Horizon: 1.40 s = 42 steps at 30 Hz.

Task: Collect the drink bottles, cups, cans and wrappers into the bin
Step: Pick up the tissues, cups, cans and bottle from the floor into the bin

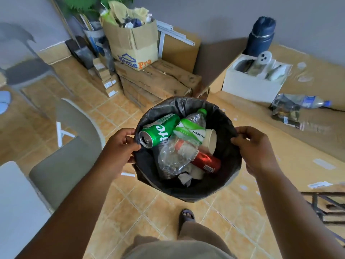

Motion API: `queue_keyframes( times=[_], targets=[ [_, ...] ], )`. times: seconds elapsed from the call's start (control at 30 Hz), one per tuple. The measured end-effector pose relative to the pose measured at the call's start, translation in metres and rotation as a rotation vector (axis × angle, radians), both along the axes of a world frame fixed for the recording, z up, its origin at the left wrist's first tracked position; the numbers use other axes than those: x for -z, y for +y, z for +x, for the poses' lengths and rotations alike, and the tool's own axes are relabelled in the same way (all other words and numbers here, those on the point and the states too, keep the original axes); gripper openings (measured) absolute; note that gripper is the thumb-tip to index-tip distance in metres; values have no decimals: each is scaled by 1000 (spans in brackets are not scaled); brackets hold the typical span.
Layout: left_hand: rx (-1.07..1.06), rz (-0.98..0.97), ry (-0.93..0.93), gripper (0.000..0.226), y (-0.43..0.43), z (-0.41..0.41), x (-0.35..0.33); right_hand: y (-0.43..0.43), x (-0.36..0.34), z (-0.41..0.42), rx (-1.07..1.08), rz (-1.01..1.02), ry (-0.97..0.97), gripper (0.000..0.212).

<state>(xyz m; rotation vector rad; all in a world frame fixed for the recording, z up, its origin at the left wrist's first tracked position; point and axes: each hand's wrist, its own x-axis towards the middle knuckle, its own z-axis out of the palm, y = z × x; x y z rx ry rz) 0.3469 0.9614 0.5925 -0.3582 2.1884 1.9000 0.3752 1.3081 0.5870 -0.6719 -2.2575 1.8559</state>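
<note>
A round bin point(188, 192) lined with a black bag is held over the tiled floor. My left hand point(121, 144) grips its left rim and my right hand point(255, 148) grips its right rim. Inside lie a green can point(158, 132), a green-labelled plastic bottle point(192, 128), a crushed clear bottle point(175, 157), a red can point(206, 162), a paper cup point(211, 141) and crumpled paper point(184, 178). Over on the cardboard sheet at the right lie a clear bottle with a blue cap point(309, 102) and a crumpled wrapper point(285, 111).
Stacked cardboard boxes point(149, 79) and a full HomePro box point(134, 45) stand behind the bin. A white box point(252, 85) and a dark blue flask point(261, 36) sit at the right. A grey chair point(74, 143) and white table point(16, 202) are on the left. My sandalled foot point(186, 215) is below the bin.
</note>
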Motion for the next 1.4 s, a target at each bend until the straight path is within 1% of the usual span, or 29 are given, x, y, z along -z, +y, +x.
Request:
queue_keyframes(
  times=[0.13,0.27,0.4,0.57,0.73,0.9,1.03,1.17,1.3,1.4],
  targets=[
    [-117,2,10,38,0,-37,-1,3,-3,-80,-126,30,13,25],
    [-187,40,0,38,-10,-75,-4,-12,-2,-150,-217,28,20,24],
    [-264,61,8,39,-33,-129,-1,-36,5,-223,-308,37,-14,29],
    [-292,81,-16,36,-72,-215,7,-77,8,-319,-349,86,-31,20],
    [-302,87,-7,38,-118,-298,-3,-124,-5,-417,-368,110,-60,32],
    [-358,89,30,38,-165,-366,-14,-180,-21,-497,-408,127,-52,20],
    [-433,102,56,38,-201,-406,-19,-224,-26,-553,-430,153,-31,21],
    [-498,102,57,37,-235,-443,-18,-270,-26,-617,-527,150,-47,22],
    [-595,104,38,36,-264,-480,-11,-321,-17,-687,-617,116,-37,29],
    [-713,85,23,38,-285,-514,-5,-363,-9,-745,-706,97,-23,28]
  ],
)
